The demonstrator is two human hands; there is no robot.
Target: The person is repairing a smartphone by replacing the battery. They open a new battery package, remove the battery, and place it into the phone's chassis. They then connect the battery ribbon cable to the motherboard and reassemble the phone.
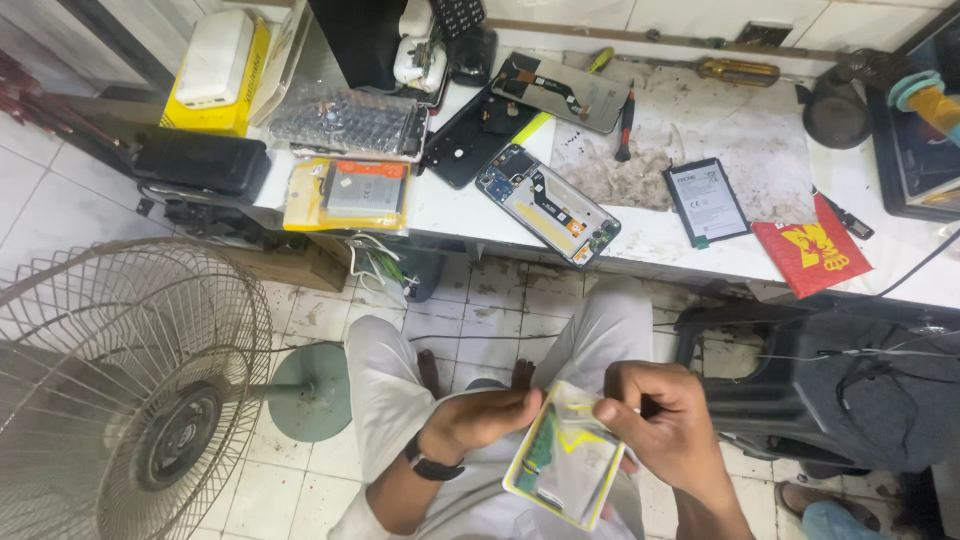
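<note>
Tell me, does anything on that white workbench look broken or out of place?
Yes. A phone with its back removed lies askew near the white workbench's front edge, insides exposed. Its loose black battery sits apart. The grey work mat is badly stained. Both hands hold a clear plastic packet.

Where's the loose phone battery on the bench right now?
In the head view the black-edged battery lies flat near the bench's front edge, right of centre, between the opened phone on its left and the red packet on its right.
</note>
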